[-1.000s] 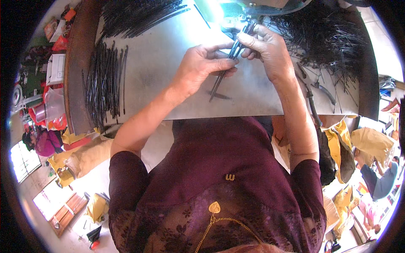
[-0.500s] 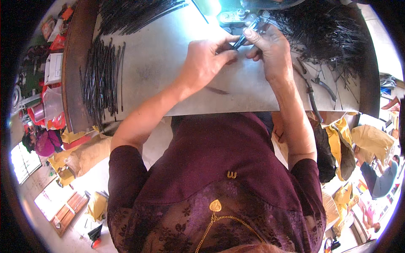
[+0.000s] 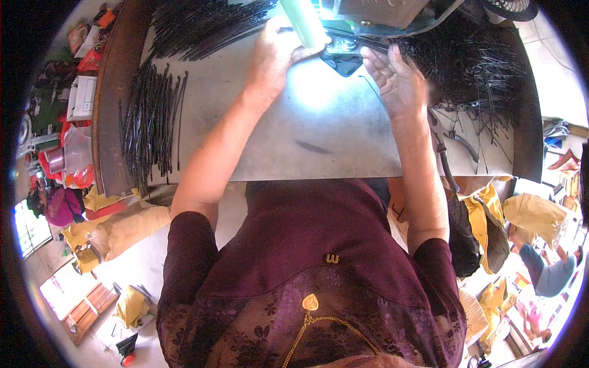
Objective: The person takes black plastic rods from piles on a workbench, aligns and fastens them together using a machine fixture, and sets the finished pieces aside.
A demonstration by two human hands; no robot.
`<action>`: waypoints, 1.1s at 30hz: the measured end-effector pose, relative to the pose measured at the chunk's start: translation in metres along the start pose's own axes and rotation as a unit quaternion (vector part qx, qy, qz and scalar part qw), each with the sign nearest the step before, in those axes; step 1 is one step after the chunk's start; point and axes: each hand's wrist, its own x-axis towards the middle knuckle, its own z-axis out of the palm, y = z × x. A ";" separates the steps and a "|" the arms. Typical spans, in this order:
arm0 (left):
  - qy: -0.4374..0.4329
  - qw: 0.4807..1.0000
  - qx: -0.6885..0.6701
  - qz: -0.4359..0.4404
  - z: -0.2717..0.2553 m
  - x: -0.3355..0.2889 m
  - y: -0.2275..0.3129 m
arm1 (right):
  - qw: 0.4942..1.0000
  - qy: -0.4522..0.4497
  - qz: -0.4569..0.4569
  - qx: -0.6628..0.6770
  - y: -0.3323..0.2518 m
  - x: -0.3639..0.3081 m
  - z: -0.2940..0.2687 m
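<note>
My left hand point(image 3: 270, 64) is at the far side of the metal tabletop, beside a bright tubular lamp point(image 3: 300, 21). Its thumb stretches under the lamp, while the other fingers are partly hidden, so any hold is unclear. Across from it, my right hand point(image 3: 396, 83) has its fingers stretched out and palm showing, next to the small machine head point(image 3: 343, 52). Nothing is plainly gripped in it. A thin dark strand point(image 3: 372, 87) hangs just beside its fingers. Between the hands, a dark strip curves past the machine head.
Dark rods lie in a bundle point(image 3: 153, 122) at left and a pile point(image 3: 208, 27) at far left. A tangled heap of dark wires point(image 3: 472, 61) covers the far right. Dark-handled pliers point(image 3: 445, 147) rest by my right forearm. Another person point(image 3: 546, 264) is at far right.
My hands were close together on a small dark, shiny piece. They have now parted, the left moving left and away toward the lamp, the right opening beside the machine head.
</note>
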 end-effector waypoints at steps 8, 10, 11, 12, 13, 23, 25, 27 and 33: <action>-0.052 0.996 -0.078 -0.015 -0.004 0.003 -0.016 | 0.997 -0.002 -0.062 -0.041 0.002 -0.021 0.012; -0.055 0.997 -0.054 -0.008 -0.002 0.002 -0.016 | 0.996 0.000 -0.074 -0.046 0.006 -0.021 0.012; -0.058 0.998 -0.031 0.001 -0.001 0.001 -0.015 | 0.996 0.005 -0.086 -0.026 0.009 -0.021 0.012; -0.059 0.998 -0.031 0.000 0.001 0.000 -0.012 | 0.995 0.010 -0.098 -0.006 0.011 -0.021 0.012; -0.062 0.997 0.052 0.015 0.003 -0.001 -0.010 | 0.995 0.011 -0.098 -0.006 0.010 -0.021 0.012; 0.053 0.998 -0.028 0.033 0.016 -0.010 -0.012 | 0.990 0.027 -0.137 -0.016 0.022 -0.030 0.021; 0.051 0.995 -0.084 0.009 0.021 -0.013 -0.014 | 0.989 0.032 -0.147 -0.006 0.024 -0.029 0.022; 0.049 0.989 -0.141 -0.014 0.024 -0.017 -0.013 | 0.985 0.055 -0.162 -0.007 0.025 -0.029 0.022; 0.015 0.976 0.190 0.105 0.020 -0.019 -0.020 | 0.990 0.020 -0.136 -0.010 0.020 -0.029 0.017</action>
